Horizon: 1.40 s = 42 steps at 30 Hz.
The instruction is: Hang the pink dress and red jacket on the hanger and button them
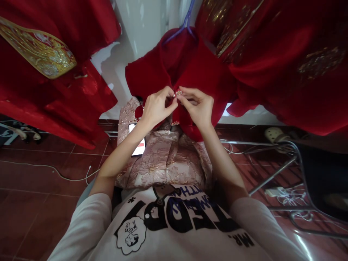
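A red short-sleeved jacket [206, 69] hangs in front of me on a purple hanger [186, 21]. At its front opening, both my hands meet around a small beaded fastening [178, 93] with pearl-like beads. My left hand [160, 105] pinches its left side with thumb and forefinger. From the other side, my right hand [198, 103] pinches it too, fingertips closed. A second beaded fastening [175, 123] shows lower on the jacket edge. Fingertips partly hide the upper one, so whether its two halves are joined cannot be told.
Shiny pink patterned fabric [163, 156] covers my lap, with a lit phone [137, 141] on it at left. Red embroidered garments [54, 54] hang on both sides. A black chair [323, 174] stands at right. Cables [65, 177] lie on the tiled floor.
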{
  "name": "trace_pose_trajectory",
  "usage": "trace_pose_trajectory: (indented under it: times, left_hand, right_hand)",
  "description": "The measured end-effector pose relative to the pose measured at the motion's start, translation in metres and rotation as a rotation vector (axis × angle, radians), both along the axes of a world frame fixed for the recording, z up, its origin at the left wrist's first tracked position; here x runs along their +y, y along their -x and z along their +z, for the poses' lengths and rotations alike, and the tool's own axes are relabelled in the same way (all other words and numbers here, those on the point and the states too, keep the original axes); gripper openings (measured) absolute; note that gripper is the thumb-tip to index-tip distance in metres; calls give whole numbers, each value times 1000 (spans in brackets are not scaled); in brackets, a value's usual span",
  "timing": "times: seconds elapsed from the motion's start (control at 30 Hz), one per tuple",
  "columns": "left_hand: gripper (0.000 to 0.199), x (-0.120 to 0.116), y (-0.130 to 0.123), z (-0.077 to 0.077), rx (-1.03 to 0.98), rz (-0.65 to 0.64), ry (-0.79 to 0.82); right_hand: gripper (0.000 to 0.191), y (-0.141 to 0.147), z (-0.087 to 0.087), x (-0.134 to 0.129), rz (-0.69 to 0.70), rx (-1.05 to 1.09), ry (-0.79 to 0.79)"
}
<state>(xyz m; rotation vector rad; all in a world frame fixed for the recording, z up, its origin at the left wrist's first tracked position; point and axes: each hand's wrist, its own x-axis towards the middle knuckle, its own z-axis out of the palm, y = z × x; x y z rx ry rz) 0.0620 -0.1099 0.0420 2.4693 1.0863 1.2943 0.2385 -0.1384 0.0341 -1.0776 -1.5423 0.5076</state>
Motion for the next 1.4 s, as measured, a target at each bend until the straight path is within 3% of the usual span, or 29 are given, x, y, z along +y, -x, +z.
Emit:
trace_pose_trajectory:
  times: [0.47, 0.7, 0.87, 1.07, 1.17, 1.3, 1.4]
  left_hand:
    - [14, -1, -6, 8, 170, 31, -19]
    - [13, 3, -7, 9, 170, -29, -15]
    - [22, 0, -8, 4, 31, -112, 95]
    - [33, 8, -5, -17, -185, -214, 343]
    - [35, 6, -3, -21, -217, -223, 401]
    - [34, -4, 4, -20, -242, -193, 388]
    - [33, -6, 19, -22, -303, -137, 352]
  right_hand:
    - [45, -5, -2, 3, 22, -6, -23]
    - [49, -1, -2, 2, 5, -22, -13]
    - [60, -5, -1, 3, 33, -154, -7]
    - [95, 0, -6, -2, 96, -332, -27]
    - [95, 4, -10, -4, 120, -398, -46]
    - [92, -17, -5, 0, 116, -423, -45]
    - [81, -51, 8, -1, 0, -423, 34]
